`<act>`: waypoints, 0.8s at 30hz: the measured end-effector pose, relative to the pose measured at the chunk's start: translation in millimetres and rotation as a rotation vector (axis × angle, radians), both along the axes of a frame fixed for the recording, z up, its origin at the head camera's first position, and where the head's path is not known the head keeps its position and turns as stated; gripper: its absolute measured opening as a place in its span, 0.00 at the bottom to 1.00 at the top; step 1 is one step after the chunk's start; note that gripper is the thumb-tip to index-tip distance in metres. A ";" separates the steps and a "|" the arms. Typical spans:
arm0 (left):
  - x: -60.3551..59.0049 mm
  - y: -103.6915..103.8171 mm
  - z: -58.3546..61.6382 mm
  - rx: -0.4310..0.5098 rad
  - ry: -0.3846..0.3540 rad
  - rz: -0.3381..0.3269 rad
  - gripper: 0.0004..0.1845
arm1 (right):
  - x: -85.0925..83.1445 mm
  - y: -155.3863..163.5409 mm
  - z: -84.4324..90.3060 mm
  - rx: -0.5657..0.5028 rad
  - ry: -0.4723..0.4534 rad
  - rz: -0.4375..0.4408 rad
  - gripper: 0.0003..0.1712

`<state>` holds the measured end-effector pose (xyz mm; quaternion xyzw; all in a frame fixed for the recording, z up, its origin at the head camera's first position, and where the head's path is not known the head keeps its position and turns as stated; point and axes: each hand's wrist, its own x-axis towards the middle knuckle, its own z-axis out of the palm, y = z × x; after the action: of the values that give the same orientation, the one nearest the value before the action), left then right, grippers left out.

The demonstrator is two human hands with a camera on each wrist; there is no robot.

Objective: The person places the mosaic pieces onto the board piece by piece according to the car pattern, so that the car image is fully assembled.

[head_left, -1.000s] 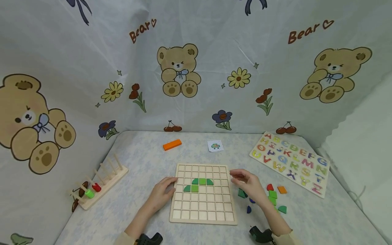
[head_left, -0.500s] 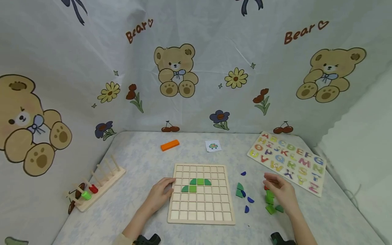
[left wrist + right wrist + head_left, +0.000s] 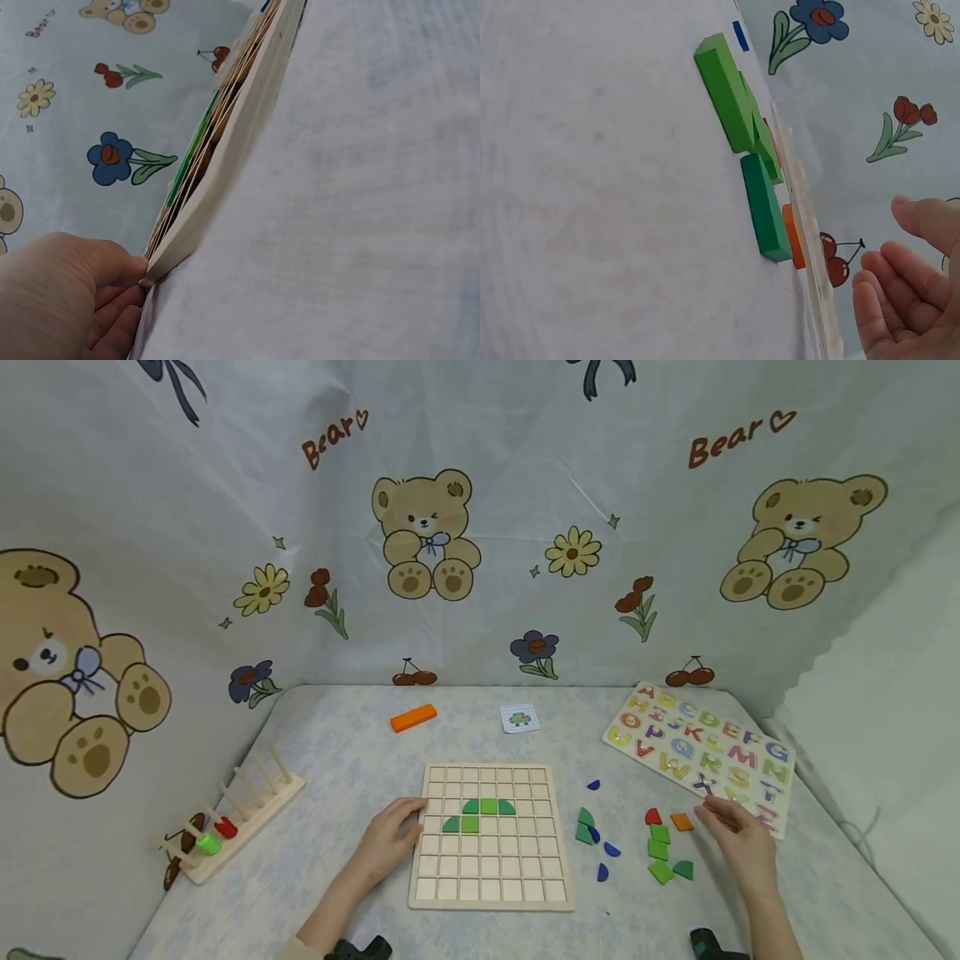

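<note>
Wooden grid board (image 3: pixel 491 837) lying flat at the middle of the bench (image 3: pixel 352 752), pinned at its left edge by the left hand (image 3: pixel 390 842); fingertips seen against the board's rim in the left wrist view (image 3: pixel 142 281), most likely to stop it sliding. Five green pieces (image 3: pixel 478 814) already seated in its cells as a low arch, top row of three over two at the left. Right hand (image 3: pixel 738 837) hovering clear of the bench, fingers loosely spread and holding nothing, nearest the orange tile (image 3: pixel 682 822) and just in front of the alphabet puzzle (image 3: pixel 701 752). Loose pieces kept to the right of the board, within easy reach: a cluster of green blocks (image 3: pixel 663 853) with a red one (image 3: pixel 653 817), then small blue pieces (image 3: pixel 606 852) closer to the board. Pattern card (image 3: pixel 519 718) set beyond the board, face up, seemingly as a reference. Orange bar (image 3: pixel 413 717) and peg rack (image 3: pixel 232 822) off to the left, well apart.
</note>
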<state>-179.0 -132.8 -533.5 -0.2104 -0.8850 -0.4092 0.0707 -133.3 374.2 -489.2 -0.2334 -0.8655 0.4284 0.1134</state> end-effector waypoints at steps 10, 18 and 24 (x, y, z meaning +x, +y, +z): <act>0.7 1.8 -0.2 -0.003 0.013 0.011 0.21 | -5.6 3.8 -20.4 0.045 -0.054 -0.067 0.33; -0.3 1.2 1.4 -0.010 -0.008 0.004 0.21 | -9.3 3.3 -31.5 0.124 -0.056 -0.025 0.30; 0.7 -0.3 2.4 -0.014 -0.019 0.001 0.21 | -8.3 -1.4 -34.4 0.136 -0.049 0.047 0.34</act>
<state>-178.4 -133.1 -531.1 -0.2068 -0.8886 -0.4049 0.0610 -141.5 372.8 -523.6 -0.2150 -0.9004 0.3653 0.0977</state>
